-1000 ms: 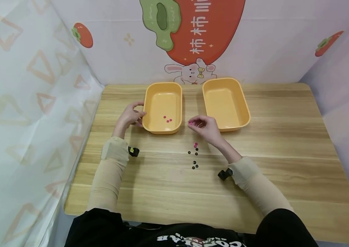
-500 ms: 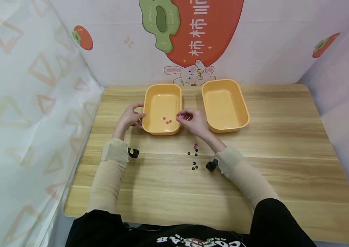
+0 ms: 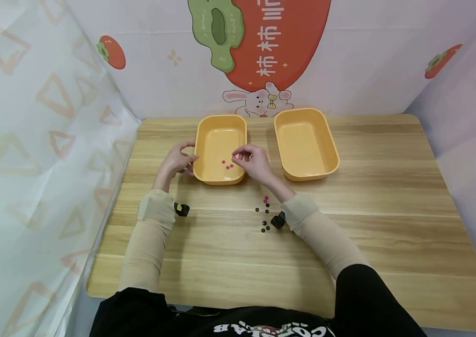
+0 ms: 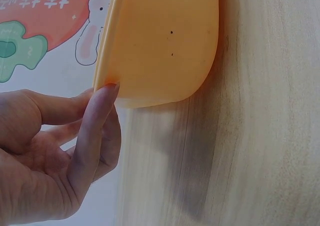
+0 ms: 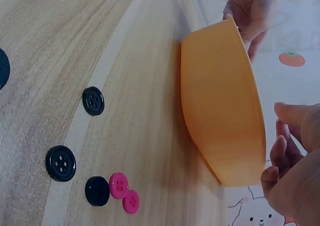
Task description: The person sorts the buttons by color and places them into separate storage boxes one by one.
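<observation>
My left hand (image 3: 177,159) pinches the left rim of a yellow plastic tray (image 3: 221,122) between thumb and fingers; the left wrist view shows the grip on the rim (image 4: 103,61). My right hand (image 3: 254,163) is over that tray's right rim, thumb and fingertips together with a bit of pink button (image 3: 234,157) showing at them. The right wrist view has this hand (image 5: 295,156) beside the rim, the button hidden. Inside the tray lie three pink buttons (image 3: 227,167). On the table, two pink buttons (image 5: 119,186) touch each other, next to several black four-hole buttons (image 5: 61,163).
A second yellow tray (image 3: 305,133) stands to the right, with a gap between the trays. Both are near the back edge of the wooden table (image 3: 389,210), against a printed backdrop (image 3: 368,61). A patterned curtain (image 3: 44,187) hangs at the left.
My right hand has moved left with the pink button, from between the trays to over the left tray's right rim. The left hand keeps its grip on the tray.
</observation>
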`<state>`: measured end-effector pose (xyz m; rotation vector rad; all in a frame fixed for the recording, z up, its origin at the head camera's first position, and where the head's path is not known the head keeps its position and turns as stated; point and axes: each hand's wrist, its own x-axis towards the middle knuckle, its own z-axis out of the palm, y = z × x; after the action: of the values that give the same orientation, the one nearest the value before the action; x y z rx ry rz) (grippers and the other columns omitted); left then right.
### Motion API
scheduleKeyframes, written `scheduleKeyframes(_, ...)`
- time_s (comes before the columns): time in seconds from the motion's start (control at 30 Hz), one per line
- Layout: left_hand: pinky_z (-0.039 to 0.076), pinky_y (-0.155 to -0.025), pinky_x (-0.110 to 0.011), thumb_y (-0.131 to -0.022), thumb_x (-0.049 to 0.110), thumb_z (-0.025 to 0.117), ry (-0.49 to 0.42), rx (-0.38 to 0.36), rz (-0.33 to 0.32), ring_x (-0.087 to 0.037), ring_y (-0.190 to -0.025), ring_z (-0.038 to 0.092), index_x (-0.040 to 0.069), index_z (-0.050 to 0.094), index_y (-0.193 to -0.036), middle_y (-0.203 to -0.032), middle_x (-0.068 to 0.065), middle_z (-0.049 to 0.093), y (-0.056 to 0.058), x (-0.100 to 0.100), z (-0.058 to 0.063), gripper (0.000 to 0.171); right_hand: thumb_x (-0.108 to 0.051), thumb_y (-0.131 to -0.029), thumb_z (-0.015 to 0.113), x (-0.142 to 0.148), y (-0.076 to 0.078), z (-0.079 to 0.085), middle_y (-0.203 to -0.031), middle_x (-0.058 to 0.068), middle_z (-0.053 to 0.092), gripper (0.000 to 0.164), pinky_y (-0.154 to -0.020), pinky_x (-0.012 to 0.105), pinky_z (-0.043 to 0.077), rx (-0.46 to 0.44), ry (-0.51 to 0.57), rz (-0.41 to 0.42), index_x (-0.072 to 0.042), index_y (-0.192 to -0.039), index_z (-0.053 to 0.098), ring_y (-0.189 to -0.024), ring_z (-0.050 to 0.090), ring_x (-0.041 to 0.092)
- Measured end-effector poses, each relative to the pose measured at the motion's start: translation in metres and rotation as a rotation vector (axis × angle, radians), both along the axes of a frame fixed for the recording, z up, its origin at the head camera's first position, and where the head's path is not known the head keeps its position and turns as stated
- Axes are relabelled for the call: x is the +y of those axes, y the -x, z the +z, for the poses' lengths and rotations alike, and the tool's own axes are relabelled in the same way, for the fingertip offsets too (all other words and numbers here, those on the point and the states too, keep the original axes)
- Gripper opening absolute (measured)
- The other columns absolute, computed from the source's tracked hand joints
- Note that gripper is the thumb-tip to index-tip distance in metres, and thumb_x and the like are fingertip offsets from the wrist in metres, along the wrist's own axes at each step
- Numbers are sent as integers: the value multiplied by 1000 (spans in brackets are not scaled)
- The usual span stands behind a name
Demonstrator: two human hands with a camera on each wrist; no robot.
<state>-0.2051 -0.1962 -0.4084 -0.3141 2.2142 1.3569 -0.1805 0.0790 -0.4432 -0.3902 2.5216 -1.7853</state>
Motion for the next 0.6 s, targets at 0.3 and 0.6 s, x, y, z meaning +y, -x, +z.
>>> scheduleKeyframes(0.3, 71, -63, -33, -112, 12, 62, -6, -4, 3, -10, -57, 67, 12, 40, -169, -91, -7, 67, 0, 1, -1, 62, -3, -96, 84, -4, 4, -8, -86, 9, 59, 14, -67, 17, 38, -6, -43, -36, 4, -109, 82, -81, 51, 15)
scheduleKeyframes(0.6, 73, -65, -37, -111, 11, 63, -8, -5, 13, -12, -59, 68, 13, 40, -169, -101, -16, 69, 1, 0, -1, 62, 0, -98, 81, 19, -12, -16, -86, 4, 58, 17, -66, 15, 38, -33, 32, -66, 6, -113, 80, -79, 50, 11)
